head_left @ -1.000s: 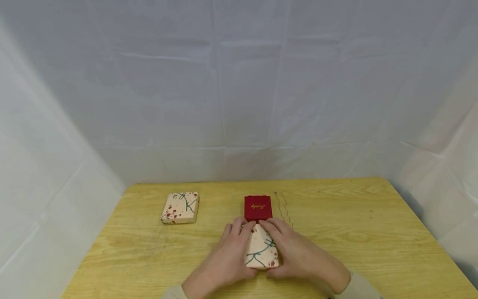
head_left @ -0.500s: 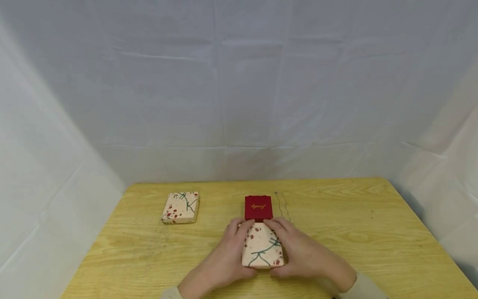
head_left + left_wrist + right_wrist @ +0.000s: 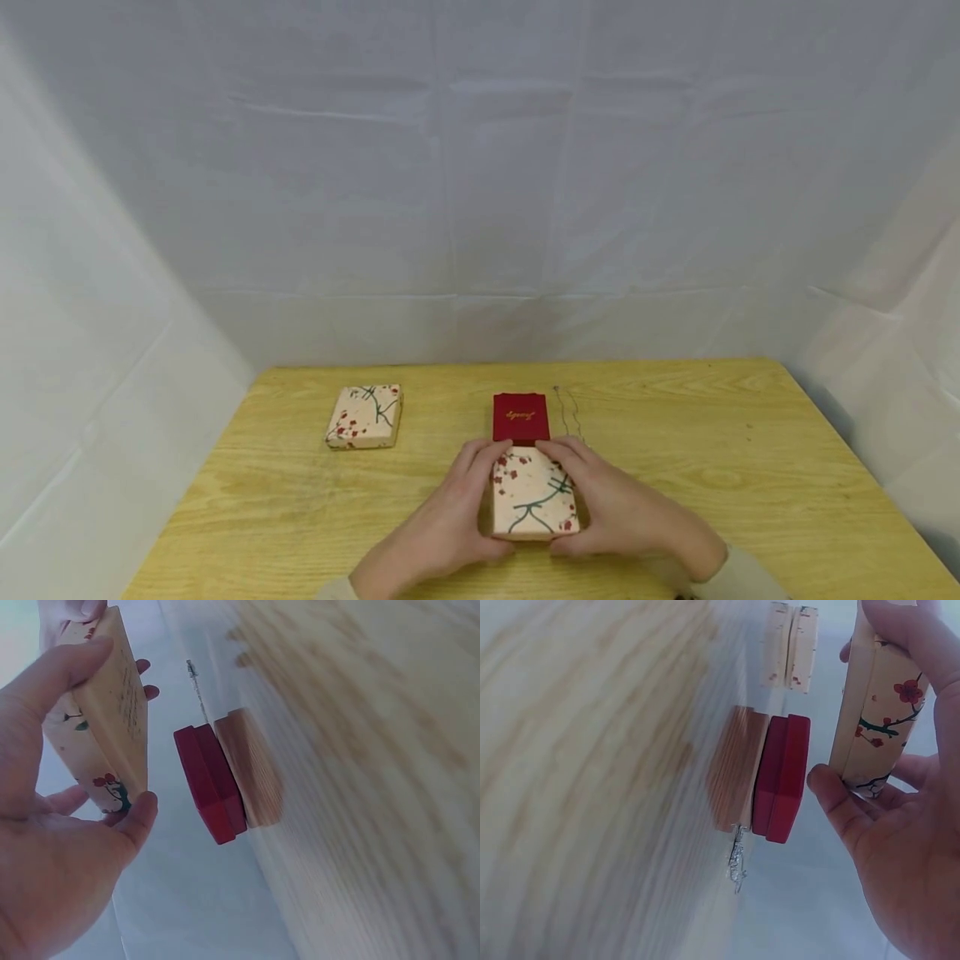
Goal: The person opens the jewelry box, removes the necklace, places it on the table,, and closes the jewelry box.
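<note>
A cream floral box (image 3: 534, 498) with red blossoms and a dark green branch is held between both hands at the near middle. My left hand (image 3: 452, 525) grips its left side, fingers at the far corner and thumb at the near one. On the opposite side, my right hand (image 3: 618, 510) grips it the same way. Both wrist views show the box raised off the table; faint print marks its underside (image 3: 129, 697). Just beyond it, a small red box (image 3: 521, 415) with gold lettering lies on the table. The right wrist view shows its red side (image 3: 781, 780).
A second floral box (image 3: 365, 417) rests farther left on the wooden table (image 3: 712, 450). A thin silvery chain (image 3: 576, 412) lies right of the red box, its end (image 3: 736, 862) visible in the right wrist view. White sheeting (image 3: 487, 183) hangs behind and at the sides.
The held box has levelled out, so more of its patterned top shows, and it has shifted slightly right. The hands have spread a little apart around it. The other things stay put.
</note>
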A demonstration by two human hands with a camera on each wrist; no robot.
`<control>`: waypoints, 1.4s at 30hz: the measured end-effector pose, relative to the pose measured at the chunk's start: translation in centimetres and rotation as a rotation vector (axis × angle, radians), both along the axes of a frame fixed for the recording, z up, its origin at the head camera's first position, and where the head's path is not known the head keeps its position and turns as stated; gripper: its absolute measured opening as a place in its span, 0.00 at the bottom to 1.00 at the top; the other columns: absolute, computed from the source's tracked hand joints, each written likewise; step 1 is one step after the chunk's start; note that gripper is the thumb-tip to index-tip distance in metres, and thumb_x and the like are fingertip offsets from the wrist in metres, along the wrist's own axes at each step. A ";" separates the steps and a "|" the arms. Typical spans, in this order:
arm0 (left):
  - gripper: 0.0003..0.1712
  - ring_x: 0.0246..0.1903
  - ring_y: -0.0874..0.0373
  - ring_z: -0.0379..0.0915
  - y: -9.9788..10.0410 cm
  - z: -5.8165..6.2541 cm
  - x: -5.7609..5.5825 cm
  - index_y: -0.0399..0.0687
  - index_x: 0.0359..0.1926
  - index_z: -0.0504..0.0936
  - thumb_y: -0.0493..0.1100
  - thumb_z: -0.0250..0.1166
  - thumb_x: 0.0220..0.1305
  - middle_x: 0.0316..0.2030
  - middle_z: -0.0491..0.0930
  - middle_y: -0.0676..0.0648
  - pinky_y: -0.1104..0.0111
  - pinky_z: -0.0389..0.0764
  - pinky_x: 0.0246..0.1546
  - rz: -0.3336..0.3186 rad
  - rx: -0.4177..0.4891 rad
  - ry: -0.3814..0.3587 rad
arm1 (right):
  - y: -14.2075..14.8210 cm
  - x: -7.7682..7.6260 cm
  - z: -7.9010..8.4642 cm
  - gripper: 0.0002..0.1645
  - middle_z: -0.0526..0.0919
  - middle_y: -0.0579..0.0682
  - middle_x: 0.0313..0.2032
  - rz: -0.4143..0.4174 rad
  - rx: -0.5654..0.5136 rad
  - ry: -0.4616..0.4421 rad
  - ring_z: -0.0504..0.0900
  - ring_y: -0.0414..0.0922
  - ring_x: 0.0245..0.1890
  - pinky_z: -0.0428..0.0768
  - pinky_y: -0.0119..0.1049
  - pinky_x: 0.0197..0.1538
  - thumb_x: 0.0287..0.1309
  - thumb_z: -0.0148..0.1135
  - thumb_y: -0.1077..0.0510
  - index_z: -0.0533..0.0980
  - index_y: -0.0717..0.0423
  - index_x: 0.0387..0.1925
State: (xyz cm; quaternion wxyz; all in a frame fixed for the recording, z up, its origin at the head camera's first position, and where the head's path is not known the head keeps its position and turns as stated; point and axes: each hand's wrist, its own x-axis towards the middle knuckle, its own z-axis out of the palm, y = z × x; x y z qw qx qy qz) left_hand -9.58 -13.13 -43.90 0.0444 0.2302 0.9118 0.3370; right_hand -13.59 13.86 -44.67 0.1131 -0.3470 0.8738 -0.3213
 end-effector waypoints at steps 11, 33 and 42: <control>0.68 0.72 0.48 0.64 -0.2 -0.1 0.0 0.54 0.82 0.56 0.46 0.88 0.45 0.76 0.57 0.48 0.52 0.71 0.70 -0.041 0.025 0.025 | -0.1 0.0 -0.3 0.70 0.61 0.40 0.74 0.024 0.014 0.054 0.71 0.40 0.65 0.77 0.46 0.67 0.46 0.85 0.38 0.54 0.46 0.83; 0.73 0.73 0.48 0.62 -0.1 -0.2 0.3 0.57 0.84 0.51 0.45 0.88 0.44 0.78 0.54 0.46 0.54 0.71 0.70 -0.069 -0.009 0.055 | -0.2 0.1 -0.6 0.69 0.64 0.38 0.71 0.014 -0.002 0.049 0.72 0.39 0.62 0.78 0.44 0.66 0.44 0.86 0.38 0.57 0.45 0.81; 0.74 0.75 0.48 0.60 -0.1 -0.4 0.2 0.55 0.84 0.50 0.45 0.88 0.44 0.79 0.53 0.46 0.54 0.69 0.71 -0.072 -0.004 0.052 | 0.0 0.0 -0.8 0.69 0.62 0.38 0.72 0.018 -0.014 0.046 0.72 0.39 0.64 0.78 0.45 0.67 0.44 0.86 0.37 0.56 0.43 0.81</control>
